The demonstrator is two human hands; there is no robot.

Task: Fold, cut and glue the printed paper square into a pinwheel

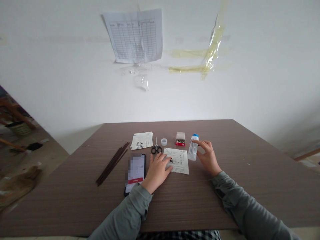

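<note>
My right hand (208,156) grips a small clear bottle (192,151) with a blue end and a printed label, tilted at the right edge of a printed paper packet (180,162). Whether the bottle touches the table is unclear. My left hand (158,170) lies with fingers spread on the left part of that packet. Just beyond its fingertips are small scissors (156,149) with black handles, pointing away from me. A clear round cap (164,142) sits to the right of the scissors. Behind the packet stands a small red box (180,139), its top open and its contents too small to make out.
A phone (135,173) with a lit screen lies left of my left hand. Farther left is a bundle of thin dark brown sticks (112,164). More printed packets (142,140) are stacked behind the phone. The brown table (250,156) meets a white wall at the back.
</note>
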